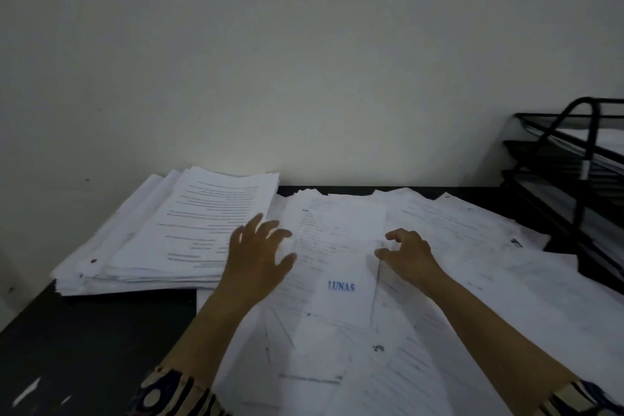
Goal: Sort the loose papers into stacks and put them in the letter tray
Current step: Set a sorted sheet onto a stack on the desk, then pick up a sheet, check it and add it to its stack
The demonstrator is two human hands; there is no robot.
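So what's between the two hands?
In the head view, a sheet stamped LUNAS lies between the left hand and right hand, atop loose papers.

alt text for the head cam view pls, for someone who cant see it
A person's left hand and right hand hover, fingers spread and loosely curled, over a sheet stamped LUNAS amid loose papers on a dark desk. A squared stack lies at left; a black letter tray stands at right.

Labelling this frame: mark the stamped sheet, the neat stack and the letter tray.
stamped sheet (341, 287): head view, on its blue stamp.
neat stack (189, 233): head view, top page.
letter tray (589, 145): head view, black upright frame.
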